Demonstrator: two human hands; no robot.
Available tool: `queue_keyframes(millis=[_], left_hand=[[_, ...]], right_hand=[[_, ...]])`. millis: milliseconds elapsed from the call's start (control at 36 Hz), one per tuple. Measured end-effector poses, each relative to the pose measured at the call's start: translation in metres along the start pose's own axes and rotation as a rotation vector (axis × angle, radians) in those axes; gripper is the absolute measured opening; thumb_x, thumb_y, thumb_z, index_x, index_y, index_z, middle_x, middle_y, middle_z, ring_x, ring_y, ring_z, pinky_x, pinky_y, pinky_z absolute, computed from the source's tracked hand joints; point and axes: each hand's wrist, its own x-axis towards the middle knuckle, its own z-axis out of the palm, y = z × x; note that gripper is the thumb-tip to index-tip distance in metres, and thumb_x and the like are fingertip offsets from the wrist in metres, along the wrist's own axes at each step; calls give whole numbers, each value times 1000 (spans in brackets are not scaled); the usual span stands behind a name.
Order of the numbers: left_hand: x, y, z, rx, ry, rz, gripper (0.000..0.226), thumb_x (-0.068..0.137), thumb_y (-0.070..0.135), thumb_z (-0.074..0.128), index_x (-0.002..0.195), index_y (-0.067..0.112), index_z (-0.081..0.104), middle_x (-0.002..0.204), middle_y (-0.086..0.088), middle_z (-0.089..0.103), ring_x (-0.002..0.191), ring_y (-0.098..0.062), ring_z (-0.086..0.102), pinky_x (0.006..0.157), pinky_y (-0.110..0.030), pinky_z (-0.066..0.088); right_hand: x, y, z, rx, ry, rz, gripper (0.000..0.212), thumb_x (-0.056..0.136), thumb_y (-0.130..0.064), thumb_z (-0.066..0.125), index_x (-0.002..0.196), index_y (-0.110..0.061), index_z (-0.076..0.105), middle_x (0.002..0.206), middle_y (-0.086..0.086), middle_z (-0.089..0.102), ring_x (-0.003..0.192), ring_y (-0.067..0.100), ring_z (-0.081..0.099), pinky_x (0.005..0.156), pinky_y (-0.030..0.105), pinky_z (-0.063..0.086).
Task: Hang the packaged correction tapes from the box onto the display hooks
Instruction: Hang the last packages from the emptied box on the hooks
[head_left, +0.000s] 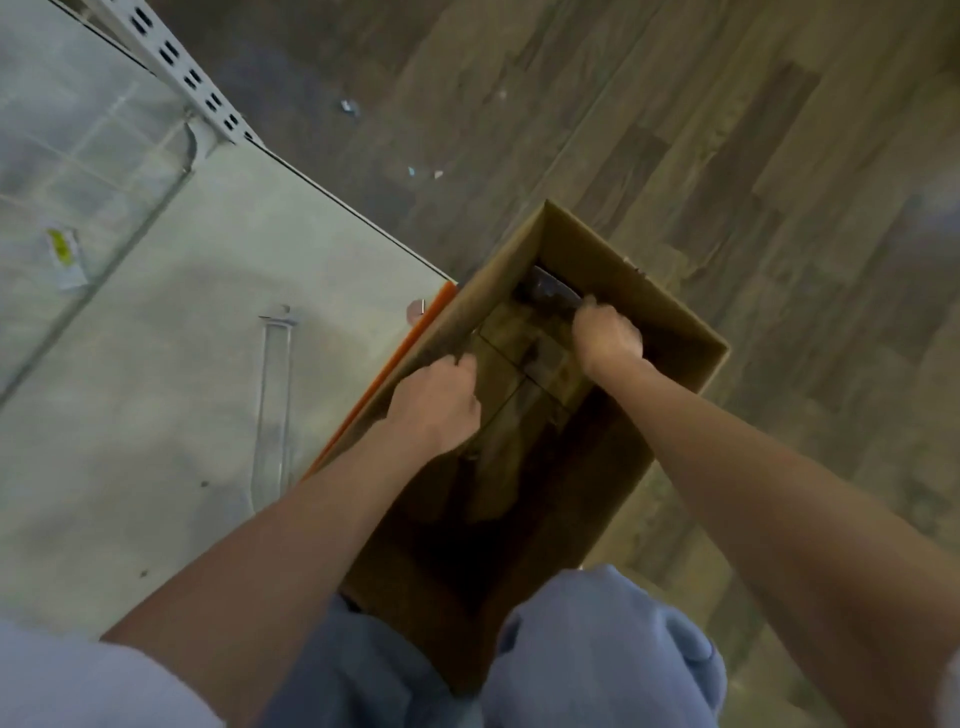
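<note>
Both hands inside box (597, 244) walls

I see the cardboard box (613, 332) open at the top, so the way in from above is free. Its tall walls close off every side. Inside the box, my left hand (436, 405) sits against the left wall and my right hand (608, 338) near the far end, leaving a narrow gap between them over the packages (524, 358). Left of the box, the white shelf (182, 364) lies flat with a clear hook (272, 400) on it. Right of the box, the wooden floor (753, 182) is open.
</note>
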Motion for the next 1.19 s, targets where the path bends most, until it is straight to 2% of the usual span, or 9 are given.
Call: queue_keyframes(millis=[83, 222, 278, 361, 444, 694, 972, 1056, 1194], left_hand=[[11, -5, 11, 4, -10, 5, 40, 95, 16, 47, 135, 12, 43, 116, -7, 58, 100, -23, 61, 84, -31, 52], [9, -5, 8, 0, -32, 2, 32, 94, 16, 49, 126, 13, 48, 113, -7, 59, 99, -23, 61, 80, -29, 50], [-2, 0, 2, -3, -38, -4, 31, 94, 18, 50, 125, 14, 48, 113, -5, 58, 99, -21, 60, 80, -29, 51], [-26, 9, -15, -8, -60, -15, 32, 95, 22, 49, 126, 16, 47, 118, -4, 58, 104, -21, 59, 85, -31, 50], [-58, 23, -38, -12, -88, -28, 35, 97, 22, 47, 131, 14, 45, 122, -5, 56, 109, -22, 58, 90, -33, 48], [-161, 75, -124, -142, -101, -150, 19, 96, 22, 51, 114, 16, 51, 105, -1, 59, 97, -18, 60, 87, -33, 52], [-247, 117, -213, -160, -85, -267, 28, 94, 25, 52, 119, 14, 52, 116, -7, 59, 103, -25, 59, 93, -39, 51], [-266, 124, -231, -171, -67, -269, 27, 94, 24, 52, 118, 11, 53, 114, -9, 59, 103, -27, 58, 91, -37, 50], [-298, 126, -252, -164, -41, -270, 20, 96, 23, 49, 113, 13, 54, 111, -9, 58, 92, -20, 53, 78, -29, 44]], right_hand=[[15, -2, 10, -37, 4, 11, 41, 97, 0, 41, 138, -4, 34, 125, 19, 54, 110, 36, 58, 78, 39, 48], [3, -3, 17, -108, -38, -62, 37, 95, 0, 46, 132, -6, 45, 116, 16, 60, 104, 33, 61, 72, 36, 47], [-14, -3, 15, -97, -64, -90, 31, 94, 0, 47, 124, -7, 51, 110, 13, 62, 98, 30, 62, 68, 34, 45], [-42, -2, 4, -40, -74, -84, 28, 95, -3, 48, 122, -9, 53, 111, 12, 62, 100, 31, 62, 73, 37, 47], [-80, -1, -16, -15, -96, -89, 29, 97, -5, 42, 124, -9, 52, 114, 13, 62, 104, 32, 61, 75, 37, 46], [-197, -3, -116, -47, -171, -183, 32, 95, -1, 43, 125, -7, 46, 115, 15, 62, 104, 35, 61, 70, 36, 41], [-288, -14, -216, -5, -176, -288, 20, 101, -12, 41, 119, -10, 48, 109, 14, 62, 96, 31, 61, 66, 32, 40], [-306, -20, -236, 26, -161, -327, 19, 101, -13, 42, 119, -9, 49, 109, 13, 62, 95, 31, 61, 66, 30, 38], [-338, -35, -263, 70, -94, -376, 19, 102, -16, 42, 116, -8, 52, 107, 11, 63, 93, 29, 60, 66, 29, 35]])
